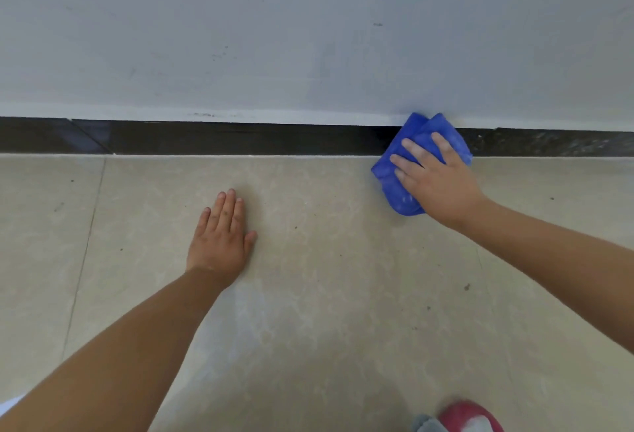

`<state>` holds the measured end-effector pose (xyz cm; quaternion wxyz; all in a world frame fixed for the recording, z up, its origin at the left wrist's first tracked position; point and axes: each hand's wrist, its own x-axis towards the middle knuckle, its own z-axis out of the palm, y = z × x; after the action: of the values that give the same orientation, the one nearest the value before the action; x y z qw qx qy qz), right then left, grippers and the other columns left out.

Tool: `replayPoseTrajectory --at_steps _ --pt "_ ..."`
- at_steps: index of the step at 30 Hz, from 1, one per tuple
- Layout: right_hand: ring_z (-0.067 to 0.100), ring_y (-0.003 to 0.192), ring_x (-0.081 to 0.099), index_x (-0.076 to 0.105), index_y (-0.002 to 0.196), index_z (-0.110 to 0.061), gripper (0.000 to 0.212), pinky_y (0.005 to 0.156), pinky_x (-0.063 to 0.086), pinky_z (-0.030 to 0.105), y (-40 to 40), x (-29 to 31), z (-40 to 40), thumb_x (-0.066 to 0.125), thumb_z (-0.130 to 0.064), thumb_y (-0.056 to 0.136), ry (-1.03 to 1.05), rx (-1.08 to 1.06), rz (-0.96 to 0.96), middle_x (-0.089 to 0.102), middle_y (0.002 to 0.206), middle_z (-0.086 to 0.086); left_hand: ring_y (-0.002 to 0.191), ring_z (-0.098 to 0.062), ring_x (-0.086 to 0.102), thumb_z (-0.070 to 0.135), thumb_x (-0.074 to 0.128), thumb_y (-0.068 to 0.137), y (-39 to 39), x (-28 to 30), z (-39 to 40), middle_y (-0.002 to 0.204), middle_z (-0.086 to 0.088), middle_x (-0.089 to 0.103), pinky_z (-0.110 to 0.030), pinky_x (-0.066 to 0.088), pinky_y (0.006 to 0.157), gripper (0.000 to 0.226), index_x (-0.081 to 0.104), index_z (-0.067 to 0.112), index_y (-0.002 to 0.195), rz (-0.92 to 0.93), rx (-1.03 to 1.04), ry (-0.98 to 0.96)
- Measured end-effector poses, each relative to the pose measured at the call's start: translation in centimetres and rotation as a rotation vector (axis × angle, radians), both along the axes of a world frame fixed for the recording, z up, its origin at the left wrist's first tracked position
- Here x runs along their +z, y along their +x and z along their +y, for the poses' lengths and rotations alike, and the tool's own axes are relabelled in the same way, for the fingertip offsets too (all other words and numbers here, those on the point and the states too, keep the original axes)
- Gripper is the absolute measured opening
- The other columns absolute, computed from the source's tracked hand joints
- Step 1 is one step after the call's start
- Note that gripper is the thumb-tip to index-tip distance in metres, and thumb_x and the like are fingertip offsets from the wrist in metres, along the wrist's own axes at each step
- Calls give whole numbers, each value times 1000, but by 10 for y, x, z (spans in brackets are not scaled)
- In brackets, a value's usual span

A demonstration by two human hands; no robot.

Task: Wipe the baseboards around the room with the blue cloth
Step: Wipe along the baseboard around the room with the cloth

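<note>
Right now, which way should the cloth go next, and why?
Probably slide the right hand and cloth along the baseboard, keeping them pressed on. The cloth covers only one spot; dark strip runs on both sides. The left hand braces flat on the floor.

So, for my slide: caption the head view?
Right hand presses blue cloth against dark baseboard; left hand flat on floor.

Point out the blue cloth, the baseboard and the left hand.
blue cloth [394, 188]: head view, on the bunched lower fold left of the fingers.
baseboard [240, 139]: head view, on the dark strip's bare middle stretch.
left hand [219, 243]: head view, on the back of the hand lying flat on the floor.
</note>
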<state>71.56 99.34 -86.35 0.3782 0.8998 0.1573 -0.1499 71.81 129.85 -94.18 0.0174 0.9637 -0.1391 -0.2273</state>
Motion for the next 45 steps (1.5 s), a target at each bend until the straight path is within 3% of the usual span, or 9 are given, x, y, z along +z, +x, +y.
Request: replayPoseTrajectory --at_steps 4,9,18,23,28,32,38,42,45 --pt "10 105 66 79 80 -28 38 94 45 38 15 -30 30 86 -35 44 166 283 -155 72 103 -14 143 -19 -19 37 10 101 -2 2 -8 155 -8 -21 -30 -11 115 60 -15 7 147 14 -21 17" --pt "8 136 37 61 125 -26 45 113 26 35 46 -39 67 67 -36 81 126 329 -98 49 141 -10 144 -18 -17 37 12 101 -11 0 -8 156 -8 -19 -29 -10 116 61 -13 7 148 38 -40 41" --pt "3 104 65 79 89 -22 36 101 29 35 37 -34 -3 87 -30 55 72 226 -141 73 103 -11 144 -19 -17 53 -4 92 -7 -2 1 155 -9 -19 -29 -12 114 72 -15 6 146 50 -81 42" --pt "11 145 8 36 143 -22 43 117 6 42 11 3 -38 35 -28 101 -129 -34 15 15 157 -8 143 -20 -20 39 10 100 1 0 -4 154 -9 -23 -28 -18 111 61 -23 7 140 10 -156 26" --pt "20 146 -3 23 148 -22 50 115 -1 50 -8 21 -35 39 -23 100 -36 -324 -13 5 159 -6 142 -21 -22 41 7 100 12 5 -31 149 -7 -31 -31 -16 112 56 -32 11 125 -38 -229 -33" --pt "31 127 49 67 117 -9 65 101 32 60 -24 5 -21 88 -15 55 105 -159 -156 56 134 6 142 -21 -22 42 6 100 26 -1 -69 151 -6 -29 -32 -17 111 60 -31 8 133 -116 -407 -103" --pt "34 104 65 77 90 -7 62 96 23 49 -22 -15 6 90 -6 30 299 51 -274 72 108 8 145 -21 -14 41 13 101 27 -15 -105 156 -10 -16 -34 -12 115 64 -11 5 147 -65 -452 -139" --pt "29 108 64 77 93 -11 55 99 24 46 -8 -15 22 87 -12 39 343 103 -233 71 112 4 118 -29 57 41 31 83 21 -27 -97 128 -19 58 -32 -1 115 65 58 -5 120 -21 -528 -258" --pt "25 111 63 77 94 -14 56 100 24 45 0 -20 21 88 -20 39 323 121 -187 70 113 1 105 -31 65 41 32 79 21 -37 -95 115 -17 66 -33 8 107 64 66 -3 110 27 -556 -218"
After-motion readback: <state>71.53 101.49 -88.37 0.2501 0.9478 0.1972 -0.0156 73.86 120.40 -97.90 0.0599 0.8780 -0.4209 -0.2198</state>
